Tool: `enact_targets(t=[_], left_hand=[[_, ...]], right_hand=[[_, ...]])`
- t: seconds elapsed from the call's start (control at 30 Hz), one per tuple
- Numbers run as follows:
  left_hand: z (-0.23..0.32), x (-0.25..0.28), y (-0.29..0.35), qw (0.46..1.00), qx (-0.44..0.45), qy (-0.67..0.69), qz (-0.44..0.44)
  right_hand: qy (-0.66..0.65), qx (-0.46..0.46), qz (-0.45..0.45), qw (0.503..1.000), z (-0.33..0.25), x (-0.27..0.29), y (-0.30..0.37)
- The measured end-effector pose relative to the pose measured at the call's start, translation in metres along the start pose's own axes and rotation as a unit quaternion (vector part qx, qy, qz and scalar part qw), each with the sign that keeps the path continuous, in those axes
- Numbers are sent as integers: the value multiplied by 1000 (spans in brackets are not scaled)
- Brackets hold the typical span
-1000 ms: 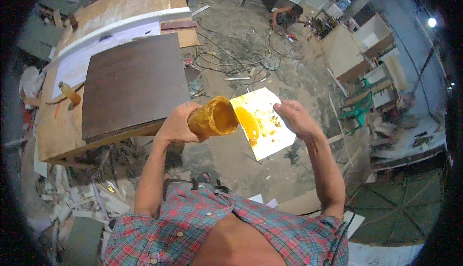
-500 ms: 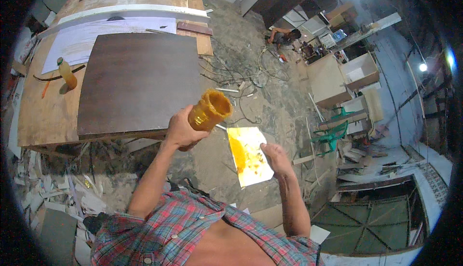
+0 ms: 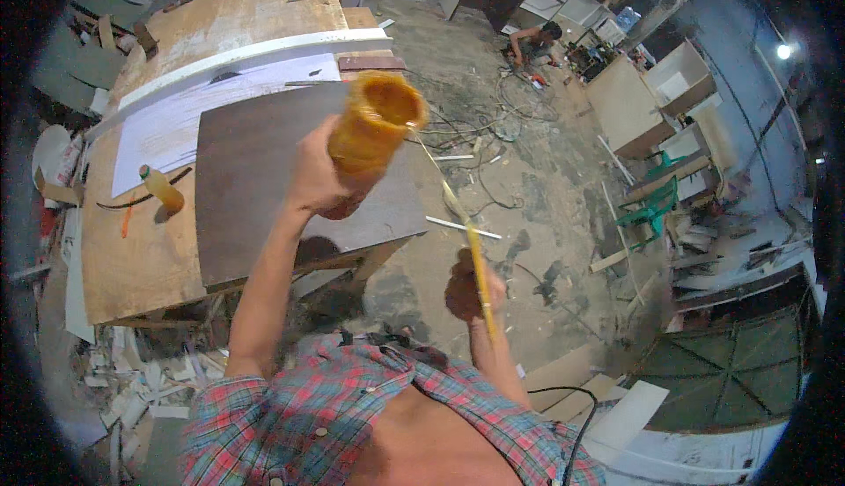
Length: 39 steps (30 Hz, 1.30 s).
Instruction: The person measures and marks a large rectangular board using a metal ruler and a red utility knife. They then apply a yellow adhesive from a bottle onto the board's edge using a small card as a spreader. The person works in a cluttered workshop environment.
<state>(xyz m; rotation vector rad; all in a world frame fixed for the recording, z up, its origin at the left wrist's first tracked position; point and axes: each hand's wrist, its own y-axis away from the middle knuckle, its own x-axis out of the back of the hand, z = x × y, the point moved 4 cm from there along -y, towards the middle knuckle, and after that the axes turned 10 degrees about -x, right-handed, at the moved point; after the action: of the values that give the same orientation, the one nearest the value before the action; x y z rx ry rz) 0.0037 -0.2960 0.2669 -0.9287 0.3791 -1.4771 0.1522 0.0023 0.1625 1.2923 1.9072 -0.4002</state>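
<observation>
At the far left we see the wooden bench (image 3: 141, 257), with a small yellow bottle (image 3: 162, 188) lying on it beside a thin curved dark strip. Next to that, a white sheet (image 3: 189, 116) lies under a long white strip, and a dark brown board (image 3: 264, 187) rests flat on the bench, its near corner overhanging the edge. Above that board we see the left hand (image 3: 319, 178), raised and closed around the lower part of a yellow-orange jar (image 3: 370, 125), which is tilted with its open mouth facing up toward the camera; the inside looks coated in the same orange colour. A thin yellow stick (image 3: 466, 239) runs from the jar's rim down to the right hand (image 3: 471, 290), which is closed around the stick's lower part, over the dusty floor (image 3: 528, 178). Further right stand pale cabinet boxes (image 3: 651, 99) and a green stool (image 3: 656, 209), with another person (image 3: 532, 41) crouched well away at the top.
</observation>
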Motion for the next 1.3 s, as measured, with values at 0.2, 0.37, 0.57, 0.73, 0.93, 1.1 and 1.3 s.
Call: enact_targets(t=[0.2,0.37,0.57,0.73,0.93,1.1,1.3], left_hand=[[-59,82,132,865,453,86,198],[-74,219,240,889,292,-145,322],[-112,367,337,693,432,-390,426],[-144,368,348,719,382,-343,468],[-156,361,373,603,547,-451,365],[-121,318,380,699,515,-421,262],[-91,315,403,729,532,-409,135]], right_hand=[[-67,177,-57,980,-107,-12,-1],[123,208,233,942,-176,48,8],[149,162,302,928,-203,131,9],[97,159,344,920,-197,180,10],[24,98,256,961,-185,207,5],[86,79,295,948,-176,223,2],[81,12,279,957,-169,265,-39]])
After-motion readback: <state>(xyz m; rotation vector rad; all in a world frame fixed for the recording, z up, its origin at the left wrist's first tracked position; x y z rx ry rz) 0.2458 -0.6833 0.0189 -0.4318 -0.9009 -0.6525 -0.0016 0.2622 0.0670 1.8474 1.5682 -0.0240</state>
